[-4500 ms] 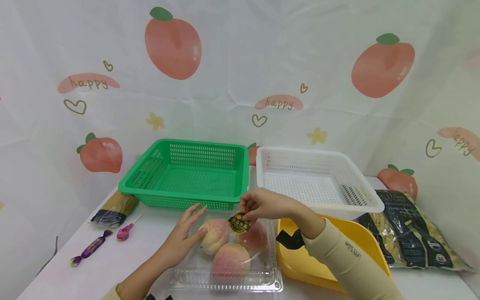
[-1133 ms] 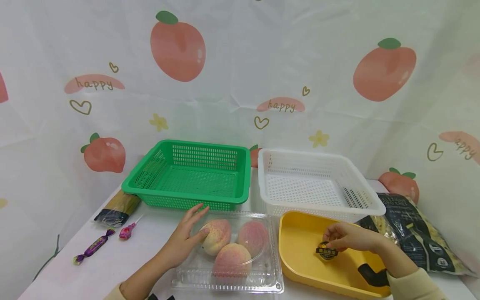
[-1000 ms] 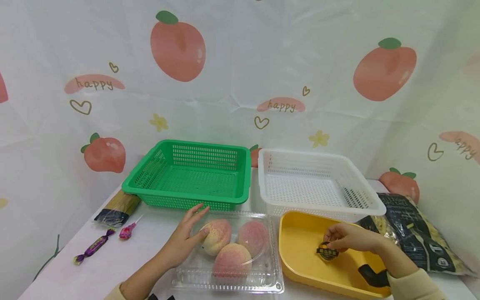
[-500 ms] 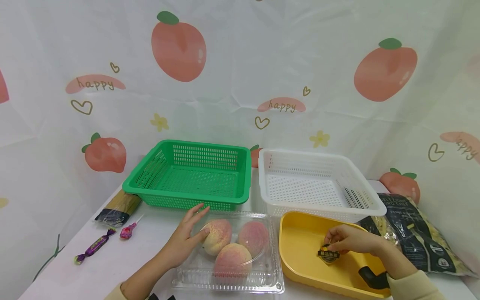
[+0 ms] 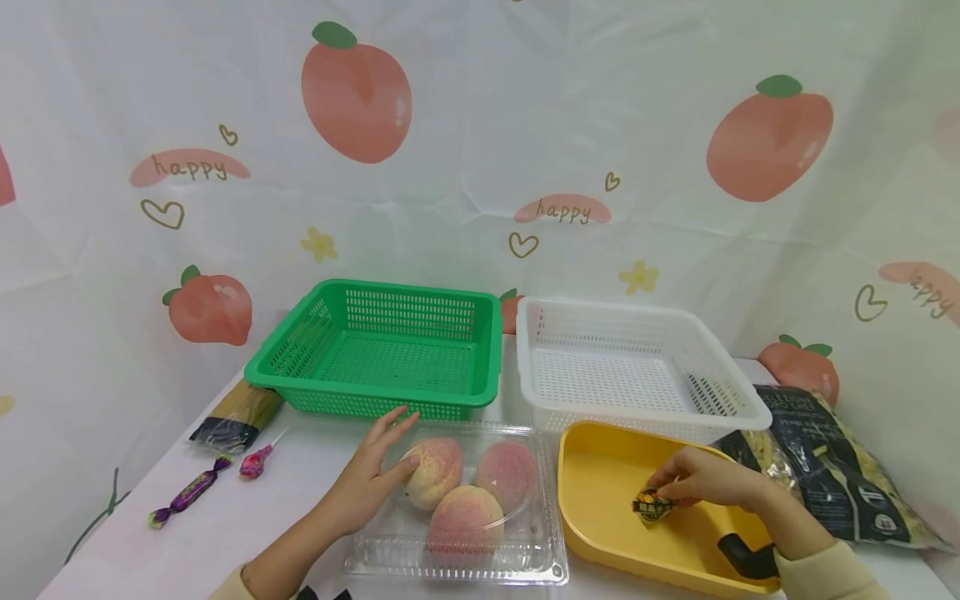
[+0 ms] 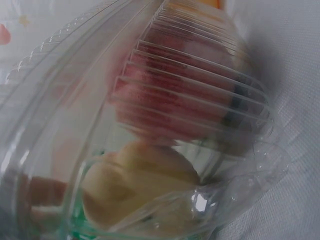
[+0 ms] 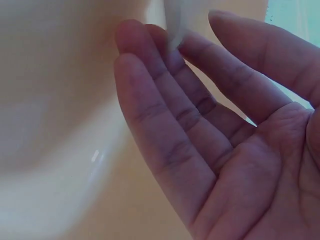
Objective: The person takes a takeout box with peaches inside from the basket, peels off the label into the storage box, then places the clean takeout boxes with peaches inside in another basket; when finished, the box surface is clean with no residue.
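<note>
My right hand (image 5: 708, 479) is inside the yellow bin (image 5: 592, 546), holding a small round black-and-gold label sticker (image 5: 652, 506) at its fingertips. In the right wrist view the fingers (image 7: 160, 115) are bent, and a pale edge of the label (image 7: 173, 22) shows beside their tips. My left hand (image 5: 367, 483) rests with spread fingers on the left side of a clear plastic fruit box (image 5: 551, 533). Three peaches (image 5: 467, 525) lie under its transparent top. The left wrist view looks through the ridged box wall at a reddish peach (image 6: 170, 95).
Behind the box stand a green basket (image 5: 375, 392) and a white basket (image 5: 645, 408). A black-and-gold food bag (image 5: 817, 467) lies at the right. On the left are a wrapped purple candy (image 5: 191, 492), a pink lollipop (image 5: 255, 462) and a packet of long thin strands (image 5: 240, 412).
From above the fruit box, my right hand has carried the label right into the yellow bin. There, over the last second, the label has tilted a little. The left hand stays put.
</note>
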A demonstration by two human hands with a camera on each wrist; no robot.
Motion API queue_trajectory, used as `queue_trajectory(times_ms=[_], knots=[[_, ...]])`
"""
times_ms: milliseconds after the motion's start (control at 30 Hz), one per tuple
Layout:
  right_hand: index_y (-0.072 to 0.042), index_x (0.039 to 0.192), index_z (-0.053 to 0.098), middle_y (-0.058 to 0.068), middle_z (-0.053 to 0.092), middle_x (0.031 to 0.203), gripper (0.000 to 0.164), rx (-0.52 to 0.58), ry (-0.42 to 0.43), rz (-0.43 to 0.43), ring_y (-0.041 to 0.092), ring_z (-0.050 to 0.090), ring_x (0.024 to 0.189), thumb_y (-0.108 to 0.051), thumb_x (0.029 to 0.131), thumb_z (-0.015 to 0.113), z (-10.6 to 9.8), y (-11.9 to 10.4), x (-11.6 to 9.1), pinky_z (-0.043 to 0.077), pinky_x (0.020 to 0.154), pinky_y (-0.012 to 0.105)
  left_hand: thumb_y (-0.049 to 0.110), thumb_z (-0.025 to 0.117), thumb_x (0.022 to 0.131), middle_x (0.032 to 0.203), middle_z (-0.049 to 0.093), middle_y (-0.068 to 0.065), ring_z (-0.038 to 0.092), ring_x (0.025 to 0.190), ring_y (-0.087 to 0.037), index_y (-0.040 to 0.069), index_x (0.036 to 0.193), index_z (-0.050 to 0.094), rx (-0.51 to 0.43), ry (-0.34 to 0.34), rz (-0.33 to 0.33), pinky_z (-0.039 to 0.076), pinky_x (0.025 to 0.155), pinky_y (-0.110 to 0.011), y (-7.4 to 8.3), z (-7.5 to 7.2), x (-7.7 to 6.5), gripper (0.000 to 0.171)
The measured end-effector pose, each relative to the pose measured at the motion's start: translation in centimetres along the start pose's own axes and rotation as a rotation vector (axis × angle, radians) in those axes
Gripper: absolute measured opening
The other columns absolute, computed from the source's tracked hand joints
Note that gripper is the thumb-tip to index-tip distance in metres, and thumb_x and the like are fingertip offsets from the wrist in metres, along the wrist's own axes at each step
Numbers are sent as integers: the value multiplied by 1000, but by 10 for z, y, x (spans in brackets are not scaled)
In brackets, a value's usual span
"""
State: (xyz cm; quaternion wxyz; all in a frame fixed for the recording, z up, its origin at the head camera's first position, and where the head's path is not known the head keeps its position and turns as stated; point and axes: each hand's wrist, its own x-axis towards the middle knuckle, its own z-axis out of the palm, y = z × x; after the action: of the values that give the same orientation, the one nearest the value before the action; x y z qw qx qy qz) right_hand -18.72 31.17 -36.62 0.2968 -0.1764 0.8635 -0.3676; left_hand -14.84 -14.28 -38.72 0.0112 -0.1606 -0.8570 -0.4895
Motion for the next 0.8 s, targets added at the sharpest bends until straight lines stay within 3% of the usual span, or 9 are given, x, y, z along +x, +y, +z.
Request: queue_trajectory(times_ms=[133,267,567,800], knots=[[11,111,63,28,63,112,33,-16,-3,-10,25,65,96,-13,89,61,0,0,0,56,74,40,25,54,94,153,18,-15,17,139,-45,4,144,32,6,1,0,24,101,-70,0,0,0,58],[12,112,62,29,63,111,34,-6,5,-8,30,64,98,-13,89,60,-1,-1,-2,56,76,43,25,54,94,153,18,-15,17,139,-45,4,144,32,6,0,-3,24,101,-70,-1,0,0,58],[7,113,64,22,66,111,34,-75,41,-19,17,64,97,-19,91,59,-3,-2,-9,54,80,37,26,54,94,153,18,-15,16,139,-45,4,144,32,2,-4,-10,23,101,-70,1,0,0,59],[11,119,58,27,61,116,41,-50,75,-31,33,61,103,-21,93,55,-14,-8,-23,51,83,50,26,54,95,153,18,-15,16,139,-46,4,144,32,-3,0,-8,22,101,-71,2,0,0,59]])
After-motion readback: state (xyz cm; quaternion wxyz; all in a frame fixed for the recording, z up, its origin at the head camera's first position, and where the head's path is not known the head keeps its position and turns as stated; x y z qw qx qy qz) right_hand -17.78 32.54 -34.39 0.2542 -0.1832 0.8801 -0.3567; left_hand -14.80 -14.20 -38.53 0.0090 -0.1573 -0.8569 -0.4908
